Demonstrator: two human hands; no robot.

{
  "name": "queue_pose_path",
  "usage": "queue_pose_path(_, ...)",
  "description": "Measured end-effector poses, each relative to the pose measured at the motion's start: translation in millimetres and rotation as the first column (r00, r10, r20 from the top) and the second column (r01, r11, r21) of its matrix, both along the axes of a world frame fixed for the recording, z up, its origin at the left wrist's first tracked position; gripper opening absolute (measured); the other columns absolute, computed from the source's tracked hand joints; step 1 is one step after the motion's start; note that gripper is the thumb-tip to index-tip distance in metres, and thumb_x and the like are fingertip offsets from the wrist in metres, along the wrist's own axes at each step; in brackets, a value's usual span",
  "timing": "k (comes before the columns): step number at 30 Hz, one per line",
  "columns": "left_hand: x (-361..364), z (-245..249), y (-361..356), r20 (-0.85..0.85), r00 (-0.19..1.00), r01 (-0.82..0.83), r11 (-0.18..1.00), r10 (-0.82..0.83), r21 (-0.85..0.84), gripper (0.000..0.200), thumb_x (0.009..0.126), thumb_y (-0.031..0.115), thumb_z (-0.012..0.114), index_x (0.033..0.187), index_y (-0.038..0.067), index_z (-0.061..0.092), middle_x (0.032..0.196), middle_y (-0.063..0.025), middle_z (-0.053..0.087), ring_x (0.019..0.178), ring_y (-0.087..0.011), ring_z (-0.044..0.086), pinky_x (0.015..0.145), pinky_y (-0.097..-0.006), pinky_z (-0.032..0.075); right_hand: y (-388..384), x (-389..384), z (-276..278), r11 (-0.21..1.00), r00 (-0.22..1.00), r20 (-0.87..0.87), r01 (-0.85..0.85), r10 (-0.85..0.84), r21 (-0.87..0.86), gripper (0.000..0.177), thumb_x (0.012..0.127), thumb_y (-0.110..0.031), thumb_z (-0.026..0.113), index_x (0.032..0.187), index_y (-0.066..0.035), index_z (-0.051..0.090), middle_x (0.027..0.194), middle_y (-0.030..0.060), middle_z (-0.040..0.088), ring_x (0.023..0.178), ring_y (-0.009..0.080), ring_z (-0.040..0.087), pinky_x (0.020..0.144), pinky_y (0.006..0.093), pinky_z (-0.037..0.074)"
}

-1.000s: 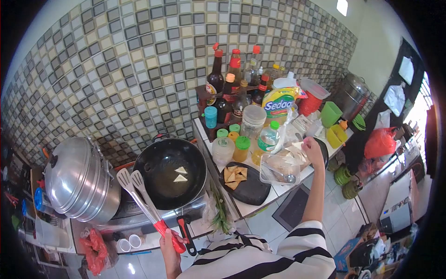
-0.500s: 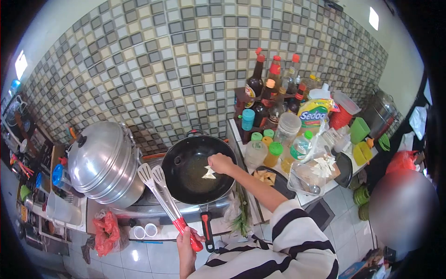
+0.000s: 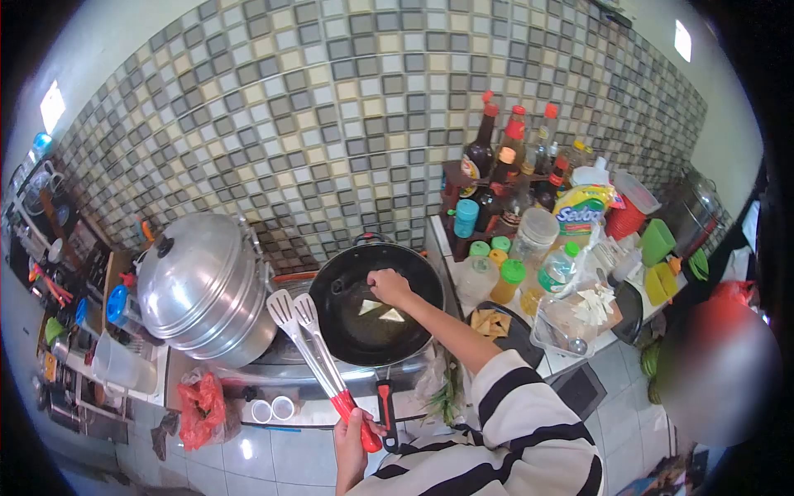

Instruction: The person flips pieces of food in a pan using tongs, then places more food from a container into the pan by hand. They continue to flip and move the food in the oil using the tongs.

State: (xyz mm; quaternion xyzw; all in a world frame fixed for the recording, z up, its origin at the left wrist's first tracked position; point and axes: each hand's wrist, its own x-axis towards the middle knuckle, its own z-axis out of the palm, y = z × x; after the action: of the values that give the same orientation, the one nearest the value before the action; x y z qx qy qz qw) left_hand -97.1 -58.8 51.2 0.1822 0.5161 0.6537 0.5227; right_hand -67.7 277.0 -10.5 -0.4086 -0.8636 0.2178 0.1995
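Note:
A black wok [image 3: 339, 347] sits on the stove, with two pale triangular pieces [image 3: 370, 307] lying in its oil. Over the wok, just above the pieces, is my right hand [image 3: 387, 286], its fingers closed together; whether they hold anything is too small to make out. My left hand [image 3: 357, 436] grips the red handles of metal tongs [image 3: 314, 343] with slotted ends, held up at the wok's left edge. More pale triangles [image 3: 594, 306] lie over a clear plastic container on the right counter. Browned pieces [image 3: 490, 323] rest on a dark plate beside the wok.
A large metal steamer pot [image 3: 207, 289] stands left of the wok. Sauce bottles [image 3: 482, 149] and several jars crowd the right counter. A red plastic bag [image 3: 201, 411] and two white cups [image 3: 283, 407] are at the front edge. A blurred person [image 3: 719, 372] is at the far right.
The pale piece at my right hand is now down in the wok, and two pieces show there. My right hand has moved slightly up from them. The view has shifted a little.

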Motion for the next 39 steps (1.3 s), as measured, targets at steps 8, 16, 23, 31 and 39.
queue_pose_path(8, 13.6, -9.0, 33.7, -0.023, 0.994, 0.107, 0.992, -0.106, 0.073, 0.029, 0.091, 0.028, 0.043, 0.079, 0.002, 0.047, 0.054, -0.0074, 0.051, 0.047, -0.0175, 0.053, 0.056, -0.0315, 0.048, -74.3, 216.8, 122.7, 0.896, 0.941, -0.070, -0.338, 0.332, -0.287, 0.018, 0.072, -0.017, 0.062, 0.085, -0.005, 0.059, 0.075, 0.0102, 0.062, 0.071, 0.0216, 0.060, 0.063, 0.0317, 0.046)
queue_pose_path(16, 29.6, -12.3, 53.4, -0.030, 0.990, 0.136, 0.990, -0.135, 0.042, 0.031, 0.090, 0.031, 0.043, 0.079, 0.002, 0.048, 0.053, -0.0052, 0.048, 0.046, -0.0152, 0.050, 0.053, -0.0299, 0.047, -75.7, 473.6, 81.9, 0.755, 0.746, 0.139, 0.655, -0.651, 0.022, 0.015, 0.071, -0.017, 0.062, 0.082, -0.007, 0.064, 0.075, 0.0104, 0.063, 0.068, 0.0216, 0.061, 0.064, 0.0301, 0.047)
queue_pose_path(23, 40.4, -11.4, 56.9, -0.071, 0.983, 0.173, 0.983, -0.169, 0.058, 0.032, 0.090, 0.032, 0.044, 0.078, 0.002, 0.048, 0.054, -0.0055, 0.049, 0.047, -0.0162, 0.051, 0.051, -0.0304, 0.047, -35.9, 508.1, 9.8, 0.589, 0.603, -0.094, 0.795, -0.792, 0.140, 0.015, 0.070, -0.019, 0.059, 0.077, -0.007, 0.065, 0.077, 0.0152, 0.061, 0.073, 0.0314, 0.060, 0.067, 0.0378, 0.047)
queue_pose_path(31, 49.3, -7.6, 45.8, -0.037, 0.991, 0.131, 0.991, -0.130, 0.020, 0.031, 0.089, 0.032, 0.045, 0.079, 0.003, 0.048, 0.054, -0.0053, 0.048, 0.047, -0.0159, 0.051, 0.052, -0.0318, 0.048, -10.9, 514.3, -3.8, 0.630, 0.633, -0.054, 0.774, -0.772, 0.066, 0.010, 0.066, -0.015, 0.061, 0.069, -0.005, 0.062, 0.075, 0.0145, 0.061, 0.069, 0.0290, 0.060, 0.066, 0.0370, 0.047)
queue_pose_path(39, 39.6, -7.6, 35.9, -0.018, 0.997, 0.069, 0.998, -0.069, 0.009, 0.030, 0.090, 0.031, 0.044, 0.080, 0.002, 0.048, 0.055, -0.0047, 0.048, 0.048, -0.0152, 0.051, 0.055, -0.0320, 0.049, -47.5, 481.4, 54.6, 0.587, 0.619, -0.308, 0.784, -0.722, 0.201, 0.008, 0.070, -0.008, 0.061, 0.075, -0.003, 0.059, 0.069, 0.0100, 0.060, 0.062, 0.0204, 0.058, 0.059, 0.0295, 0.045)
